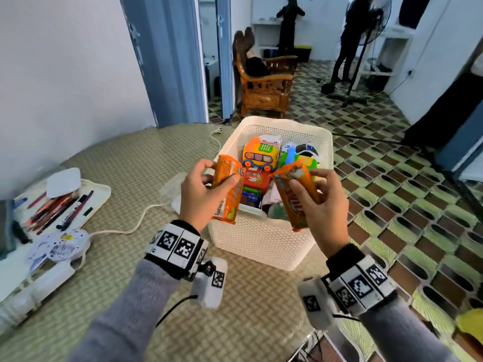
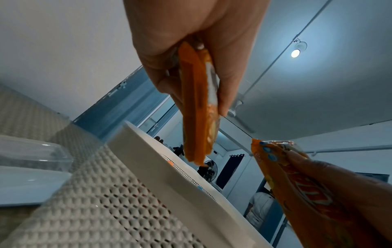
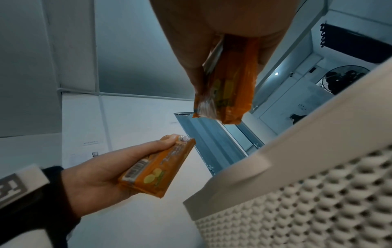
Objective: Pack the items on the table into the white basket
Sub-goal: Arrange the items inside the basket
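The white perforated basket stands on the table's right part, holding a yellow toy bus, other toys and small packets. My left hand grips an orange biscuit packet above the basket's near left rim. My right hand grips a second orange packet above the near right part. In the left wrist view the left packet hangs over the basket rim, with the other packet at right. The right wrist view shows the right packet, the left one and the basket wall.
A white tray with several pens lies at the left, beside a white power strip whose cable runs across the table. A clear plastic container sits left of the basket. A wooden chair and a standing fan are behind.
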Available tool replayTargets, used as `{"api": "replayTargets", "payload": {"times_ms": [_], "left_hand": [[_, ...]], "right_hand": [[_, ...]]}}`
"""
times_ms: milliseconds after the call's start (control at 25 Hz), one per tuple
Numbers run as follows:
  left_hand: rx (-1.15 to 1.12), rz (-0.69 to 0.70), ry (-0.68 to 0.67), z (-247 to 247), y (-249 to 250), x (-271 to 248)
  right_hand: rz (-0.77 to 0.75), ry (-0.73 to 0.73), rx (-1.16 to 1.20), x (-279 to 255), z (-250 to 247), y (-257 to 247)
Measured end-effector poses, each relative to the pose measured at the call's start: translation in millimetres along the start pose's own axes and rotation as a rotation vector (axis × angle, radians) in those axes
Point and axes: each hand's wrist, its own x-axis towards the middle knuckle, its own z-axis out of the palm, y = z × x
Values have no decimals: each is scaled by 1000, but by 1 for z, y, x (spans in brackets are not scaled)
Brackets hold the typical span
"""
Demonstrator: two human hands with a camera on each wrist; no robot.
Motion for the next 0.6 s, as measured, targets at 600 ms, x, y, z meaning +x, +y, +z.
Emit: {"api": "replayTargets", "payload": {"times_ms": [600], "left_hand": [[147, -144, 219, 93, -30, 26]], "right_hand": [[208, -169, 7, 73, -36, 74]]}}
